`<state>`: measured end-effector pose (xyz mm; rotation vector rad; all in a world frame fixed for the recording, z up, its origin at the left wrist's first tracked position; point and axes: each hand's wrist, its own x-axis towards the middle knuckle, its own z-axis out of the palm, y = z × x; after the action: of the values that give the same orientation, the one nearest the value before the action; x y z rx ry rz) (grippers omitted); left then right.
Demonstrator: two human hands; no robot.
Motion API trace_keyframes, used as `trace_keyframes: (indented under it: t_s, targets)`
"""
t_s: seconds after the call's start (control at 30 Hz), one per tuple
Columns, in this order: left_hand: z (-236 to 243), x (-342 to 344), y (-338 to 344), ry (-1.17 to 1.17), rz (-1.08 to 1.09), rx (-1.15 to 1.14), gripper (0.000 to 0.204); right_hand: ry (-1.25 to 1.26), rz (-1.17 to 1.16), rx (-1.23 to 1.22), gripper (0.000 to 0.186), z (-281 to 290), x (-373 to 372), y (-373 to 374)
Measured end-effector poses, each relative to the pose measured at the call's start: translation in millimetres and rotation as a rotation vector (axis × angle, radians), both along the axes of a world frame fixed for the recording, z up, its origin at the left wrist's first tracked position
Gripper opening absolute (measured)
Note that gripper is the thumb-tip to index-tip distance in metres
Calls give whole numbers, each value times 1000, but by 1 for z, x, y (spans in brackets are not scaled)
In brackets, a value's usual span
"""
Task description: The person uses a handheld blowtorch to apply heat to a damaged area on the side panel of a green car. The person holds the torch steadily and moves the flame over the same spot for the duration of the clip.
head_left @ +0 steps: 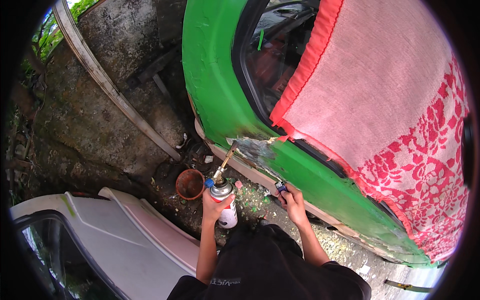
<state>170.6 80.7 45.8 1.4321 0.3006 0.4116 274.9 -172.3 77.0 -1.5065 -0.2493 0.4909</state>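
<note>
My left hand [214,204] is closed on a white-and-red gas canister [228,212] with a brass torch head [224,165] and blue knob; the nozzle reaches up to a scraped, darkened patch [255,152] on the green vehicle body [210,80]. My right hand [294,205] grips a small blue object with a metal end, which looks like a lighter [280,186], just below the damaged paint. A pink towel with red edging and flower pattern [360,90] drapes over the vehicle's window [267,45].
A pale vehicle body panel [115,240] sits close at the lower left. An orange bucket [190,184] stands on the littered ground [247,200]. A long metal strip [100,75] leans along the weathered concrete [75,100], with plants [45,35] at the far left.
</note>
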Motion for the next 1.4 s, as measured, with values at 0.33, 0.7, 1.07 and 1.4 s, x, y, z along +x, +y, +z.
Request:
trace_keyframes:
  t_s: [0.33,0.7,1.07,1.4]
  targets:
    - [13,12,-6,-19,-21,-100,33,62,28,0,19,3,-8,3]
    - [4,12,3,-9,-9,-91,38,58,11,30,19,2,-12,1]
    - [-5,9,5,5,22,-108,40,34,8,40,19,0,-14,1]
    - [25,7,-9,-14,-48,-109,37,57,14,46,19,0,-13,2]
